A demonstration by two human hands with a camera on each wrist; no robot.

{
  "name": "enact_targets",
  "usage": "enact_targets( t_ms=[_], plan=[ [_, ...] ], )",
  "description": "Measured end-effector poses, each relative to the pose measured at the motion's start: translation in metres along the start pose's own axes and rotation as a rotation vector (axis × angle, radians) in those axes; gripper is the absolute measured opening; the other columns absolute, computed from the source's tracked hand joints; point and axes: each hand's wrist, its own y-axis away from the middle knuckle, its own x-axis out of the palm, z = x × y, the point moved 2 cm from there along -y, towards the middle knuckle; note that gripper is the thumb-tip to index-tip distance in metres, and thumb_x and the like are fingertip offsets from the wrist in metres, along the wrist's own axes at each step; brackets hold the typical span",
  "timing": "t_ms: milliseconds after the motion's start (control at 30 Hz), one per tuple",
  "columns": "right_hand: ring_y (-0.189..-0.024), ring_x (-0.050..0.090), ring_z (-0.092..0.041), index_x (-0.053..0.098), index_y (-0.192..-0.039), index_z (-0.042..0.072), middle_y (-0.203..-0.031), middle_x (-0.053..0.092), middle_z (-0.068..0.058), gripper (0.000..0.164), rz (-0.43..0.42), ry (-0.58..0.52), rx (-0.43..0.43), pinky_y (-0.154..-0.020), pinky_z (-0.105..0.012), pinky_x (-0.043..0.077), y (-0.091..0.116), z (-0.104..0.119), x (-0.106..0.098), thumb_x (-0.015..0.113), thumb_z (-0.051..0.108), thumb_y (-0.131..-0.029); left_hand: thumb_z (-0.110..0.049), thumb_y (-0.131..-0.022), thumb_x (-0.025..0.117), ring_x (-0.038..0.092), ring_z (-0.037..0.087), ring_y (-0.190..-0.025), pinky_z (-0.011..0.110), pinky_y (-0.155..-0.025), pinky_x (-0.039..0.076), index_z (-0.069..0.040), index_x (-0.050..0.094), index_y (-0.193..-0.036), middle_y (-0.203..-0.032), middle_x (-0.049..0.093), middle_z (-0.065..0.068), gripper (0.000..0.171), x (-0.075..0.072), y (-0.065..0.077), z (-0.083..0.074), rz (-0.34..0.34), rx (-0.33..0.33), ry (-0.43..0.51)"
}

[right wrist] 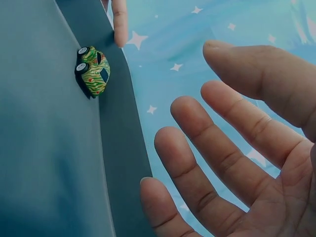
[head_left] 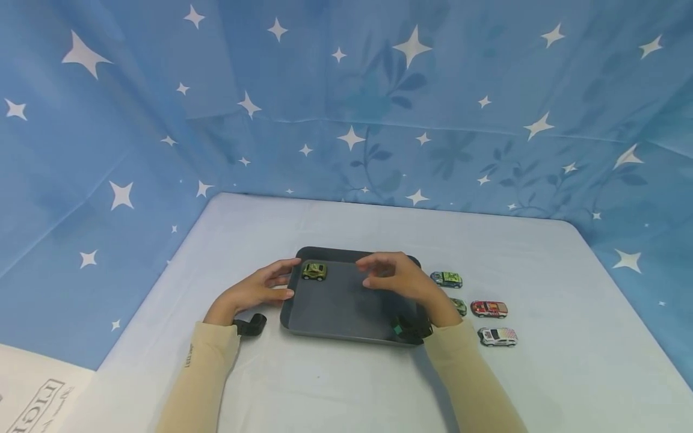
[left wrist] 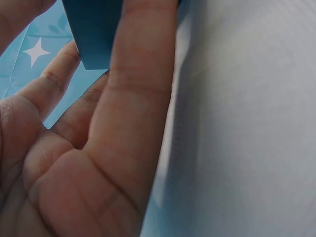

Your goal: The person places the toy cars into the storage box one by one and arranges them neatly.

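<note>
A dark grey rectangular tray lies on the white table, with a yellow-green patterned toy car near its far left corner. My left hand is at the tray's left side, its extended fingertips and thumb right at the rim; the left wrist view shows the tray wall behind the fingers. Above the right part of the tray hovers my right hand, fingers loosely bent and holding nothing. In the right wrist view its fingers are spread apart, with the toy car beyond them.
Right of the tray stand a blue-green toy car, a red one and a white one. Another green car is partly hidden by my right wrist. Blue star-patterned cloth rises behind the table.
</note>
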Motion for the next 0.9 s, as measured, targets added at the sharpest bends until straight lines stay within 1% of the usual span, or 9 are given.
enact_targets(
  t_ms=[100,267,567,733,900],
  plan=[
    [-0.112,0.068,-0.029,0.065,-0.139,-0.010,-0.139,0.067,-0.028,0.043,-0.010,0.013,0.011,-0.095,-0.042,0.058,0.005,-0.001,-0.002,0.076,0.004,-0.100,-0.019,-0.106,0.073,0.022,0.054,-0.159,0.059,-0.112,0.050,-0.007,0.021,-0.173,-0.176,0.015,0.030,0.086,0.000,0.000,0.000,0.005,0.002,0.004],
    [-0.114,0.068,-0.032,0.065,-0.139,-0.011,-0.138,0.068,-0.027,0.042,-0.019,0.025,-0.003,-0.097,-0.044,0.057,0.010,-0.005,-0.006,0.075,0.004,-0.101,-0.019,-0.106,0.074,0.023,0.054,-0.159,0.060,-0.112,0.050,-0.005,0.020,-0.173,-0.175,0.016,0.031,0.087,-0.001,0.001,0.000,0.005,0.005,0.006],
    [-0.112,0.069,-0.026,0.067,-0.139,-0.009,-0.136,0.070,-0.025,0.042,-0.064,0.039,0.014,-0.097,-0.040,0.057,0.021,-0.010,-0.013,0.076,0.005,-0.100,-0.019,-0.106,0.073,0.022,0.055,-0.159,0.059,-0.111,0.051,-0.005,0.020,-0.173,-0.175,0.015,0.032,0.086,-0.001,0.001,-0.001,0.002,0.003,-0.005],
    [-0.110,0.069,-0.028,0.067,-0.137,-0.011,-0.134,0.070,-0.027,0.041,-0.079,0.049,0.007,-0.097,-0.041,0.057,0.027,-0.012,-0.017,0.075,0.004,-0.100,-0.020,-0.105,0.074,0.023,0.055,-0.159,0.058,-0.110,0.052,-0.005,0.020,-0.173,-0.175,0.016,0.032,0.088,-0.001,0.002,-0.002,0.000,0.000,-0.002],
    [-0.109,0.068,-0.028,0.067,-0.136,-0.012,-0.133,0.070,-0.026,0.039,-0.086,0.061,0.019,-0.097,-0.041,0.057,0.035,-0.011,-0.020,0.075,0.002,-0.100,-0.020,-0.106,0.074,0.021,0.055,-0.159,0.059,-0.111,0.051,-0.005,0.020,-0.173,-0.175,0.015,0.032,0.087,0.000,0.001,-0.001,0.004,0.000,0.000]
  ],
)
